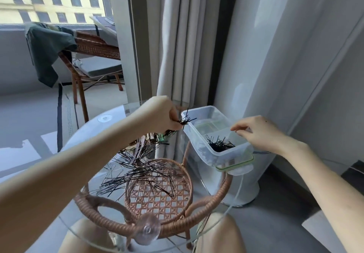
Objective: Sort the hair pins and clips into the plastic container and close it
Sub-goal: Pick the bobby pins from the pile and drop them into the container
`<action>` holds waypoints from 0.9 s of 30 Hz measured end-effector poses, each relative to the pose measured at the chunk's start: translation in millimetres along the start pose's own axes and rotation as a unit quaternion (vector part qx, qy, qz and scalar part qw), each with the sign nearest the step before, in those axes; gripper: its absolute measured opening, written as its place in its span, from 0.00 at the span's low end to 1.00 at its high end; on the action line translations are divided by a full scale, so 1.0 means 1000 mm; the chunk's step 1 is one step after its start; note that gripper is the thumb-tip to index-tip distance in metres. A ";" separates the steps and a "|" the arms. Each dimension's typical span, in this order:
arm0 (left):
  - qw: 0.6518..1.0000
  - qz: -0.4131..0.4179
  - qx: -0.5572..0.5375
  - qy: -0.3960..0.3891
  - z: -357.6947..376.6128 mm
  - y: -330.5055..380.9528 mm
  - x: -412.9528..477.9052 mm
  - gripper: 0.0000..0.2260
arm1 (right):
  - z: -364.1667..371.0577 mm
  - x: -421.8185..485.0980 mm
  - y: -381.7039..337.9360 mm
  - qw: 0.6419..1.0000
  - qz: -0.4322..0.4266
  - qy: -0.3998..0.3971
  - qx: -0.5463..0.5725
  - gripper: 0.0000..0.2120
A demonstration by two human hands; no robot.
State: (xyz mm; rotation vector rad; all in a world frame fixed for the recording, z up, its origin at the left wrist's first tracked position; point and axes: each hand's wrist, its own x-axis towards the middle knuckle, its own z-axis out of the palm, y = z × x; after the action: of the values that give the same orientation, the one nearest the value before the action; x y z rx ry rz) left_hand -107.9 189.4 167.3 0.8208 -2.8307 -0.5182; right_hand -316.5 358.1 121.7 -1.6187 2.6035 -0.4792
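Observation:
A clear plastic container (203, 115) with an inner divider stands on its green-rimmed lid (237, 165) at the right edge of the round glass table (92, 130). Its near compartment holds a small heap of black hair pins (219, 144). My left hand (161, 116) pinches a bunch of black pins (186, 120) just left of the container's rim. My right hand (258, 131) hovers over the container's right side, fingers loosely bent and holding nothing. Many loose black pins (137, 172) lie spread over the glass top.
Under the glass is a rattan frame with a woven shelf (157, 193). Grey curtains (177, 46) hang behind the table, beside a white pillar (256, 55). A wicker chair (94, 55) draped with dark cloth stands on the balcony at left. My knees show below the table.

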 end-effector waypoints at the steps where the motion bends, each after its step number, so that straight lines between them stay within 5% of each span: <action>1: 1.000 0.009 -0.005 0.004 0.002 0.010 0.008 0.07 | -0.002 -0.002 0.002 1.000 0.002 0.008 0.003 0.10; 12: 0.995 0.051 0.065 -0.050 0.093 0.089 0.080 0.13 | -0.009 -0.026 0.016 0.999 0.030 0.013 0.010 0.10; 19: 0.980 0.034 0.081 -0.179 0.105 0.084 0.092 0.13 | -0.003 -0.029 0.012 1.000 0.027 -0.008 0.014 0.11; 27: 0.993 0.049 -0.099 -0.053 0.049 0.039 0.065 0.09 | 0.002 -0.033 -0.018 0.994 -0.028 0.046 0.095 0.10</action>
State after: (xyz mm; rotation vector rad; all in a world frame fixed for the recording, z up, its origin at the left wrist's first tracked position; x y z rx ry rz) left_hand -192.7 199.1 138.7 0.6332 -2.8355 -0.8341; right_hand -285.9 379.5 120.5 -1.6476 2.4899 -0.7979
